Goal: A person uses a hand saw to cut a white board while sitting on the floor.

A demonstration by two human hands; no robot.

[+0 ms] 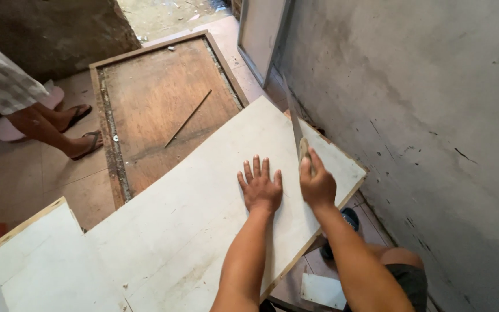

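Observation:
A large white board [192, 214] lies tilted across the scene in the head view. My left hand [261, 186] rests flat on it with fingers spread, pressing near its right end. Just to the right, my right hand [317, 182] grips the wooden handle of a hand saw [293, 118]. The saw's blade runs up and away from the hand, crossing the board's far edge.
A brown wooden panel with a frame [163, 104] lies on the tiled floor, a thin rod [189, 118] on it. Another person's legs in sandals [67, 130] stand at left. A grey wall [423, 115] fills the right. A small white offcut [323, 290] lies on the floor below.

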